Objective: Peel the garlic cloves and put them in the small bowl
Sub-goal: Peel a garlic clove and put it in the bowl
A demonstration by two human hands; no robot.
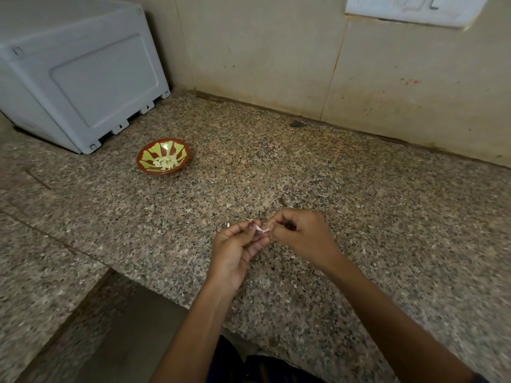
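Both hands pinch garlic clove | small bowl apart, beside grey box

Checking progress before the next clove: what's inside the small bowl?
The small bowl holds a little pile of pale peeled garlic cloves near its front. The cloves cover the bowl's bottom beneath them; their exact count is unclear.

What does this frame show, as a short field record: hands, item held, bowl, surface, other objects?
left hand: pinches the garlic clove
right hand: pinches the same clove, at its skin
garlic clove: between both hands, above the counter, pale pinkish skin showing
small bowl: red and green, on the counter, far left of the hands, holds peeled cloves
counter: speckled granite
other: grey plastic box behind the bowl
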